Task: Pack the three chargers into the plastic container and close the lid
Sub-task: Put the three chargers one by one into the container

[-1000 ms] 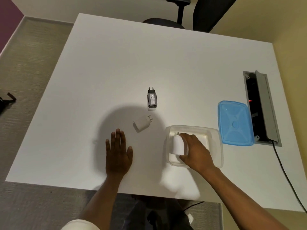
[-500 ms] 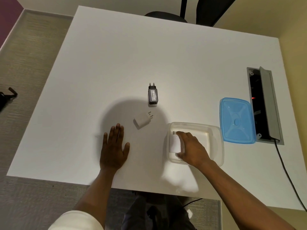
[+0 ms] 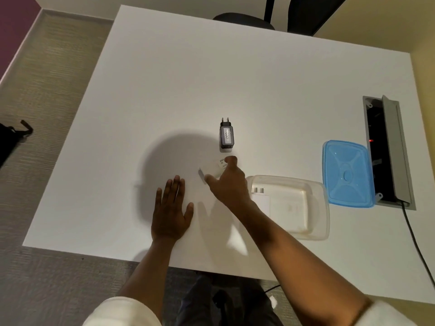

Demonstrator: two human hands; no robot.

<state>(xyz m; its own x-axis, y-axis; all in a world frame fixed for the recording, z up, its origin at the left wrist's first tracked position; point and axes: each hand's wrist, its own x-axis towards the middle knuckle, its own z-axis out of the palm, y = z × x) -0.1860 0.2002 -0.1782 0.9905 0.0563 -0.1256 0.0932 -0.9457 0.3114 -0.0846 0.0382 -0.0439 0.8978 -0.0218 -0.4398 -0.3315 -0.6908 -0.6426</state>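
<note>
You are spreading your right hand open around the small white charger under its fingertips to grip it, while your left hand is resting flat beside it.

I see one charger in the container; the lid lies right of it, two chargers left, on the table.

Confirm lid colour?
Translucent blue lid, lying on the table beside the container; head view.

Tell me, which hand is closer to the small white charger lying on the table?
Right. The right hand is over the white charger, fingers around it; the left hand lies flat beside it, apart.
</note>
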